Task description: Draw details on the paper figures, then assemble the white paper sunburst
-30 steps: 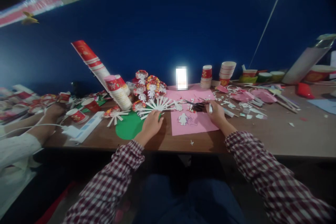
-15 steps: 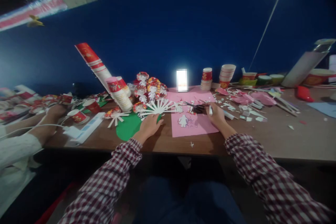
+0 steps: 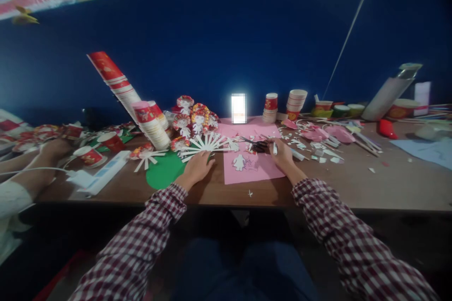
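The tabletop (image 3: 318,190) spans the view, its front edge nearest the person. A pink sheet (image 3: 232,178) covers its middle, from near the far edge towards the front edge. Left of that, a tall stack of cups (image 3: 122,89) tilts away to the left, and a green sheet (image 3: 158,175) lies between the stack's foot and the front edge. A white paper fan (image 3: 208,143) spreads between the two sheets, its strips pointing outward. The left hand (image 3: 197,165) is palm-down at the fan's near side; whether its grip is closed on the fan cannot be told. The right hand (image 3: 281,156) is over the right part of the pink sheet, its grip closed around a white pen (image 3: 275,148). Dark scissors (image 3: 260,146) are right by its fingertips, blades pointing left; whether the fingers touch them is unclear. Nearer the front edge, a white cut-out figure (image 3: 239,163) lies flat on the pink sheet beside some dark drawn lines. Smallest, a crossed white scrap (image 3: 250,193) lies between that sheet and the front edge
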The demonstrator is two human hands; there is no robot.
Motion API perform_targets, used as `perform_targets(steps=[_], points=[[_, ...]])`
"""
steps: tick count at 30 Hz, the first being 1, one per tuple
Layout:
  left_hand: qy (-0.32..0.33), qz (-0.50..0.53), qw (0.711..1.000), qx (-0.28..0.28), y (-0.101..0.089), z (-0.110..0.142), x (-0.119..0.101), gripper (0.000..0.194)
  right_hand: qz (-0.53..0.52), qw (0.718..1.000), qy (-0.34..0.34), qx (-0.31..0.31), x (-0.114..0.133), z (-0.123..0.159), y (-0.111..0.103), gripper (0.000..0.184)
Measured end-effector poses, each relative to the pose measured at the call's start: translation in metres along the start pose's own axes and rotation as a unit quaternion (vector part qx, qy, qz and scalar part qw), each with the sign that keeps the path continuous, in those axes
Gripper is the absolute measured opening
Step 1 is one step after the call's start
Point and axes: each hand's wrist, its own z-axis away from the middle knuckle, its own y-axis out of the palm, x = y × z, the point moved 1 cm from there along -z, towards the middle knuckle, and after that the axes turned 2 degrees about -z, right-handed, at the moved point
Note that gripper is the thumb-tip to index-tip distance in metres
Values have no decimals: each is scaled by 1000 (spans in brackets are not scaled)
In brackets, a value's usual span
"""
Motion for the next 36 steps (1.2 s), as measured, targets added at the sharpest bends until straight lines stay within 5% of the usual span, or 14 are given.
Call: perform_targets(steps=[36], points=[[-26,-47,998,18,-4,-1,8,36,5,1000,-11,-11,-2,0,1,25]])
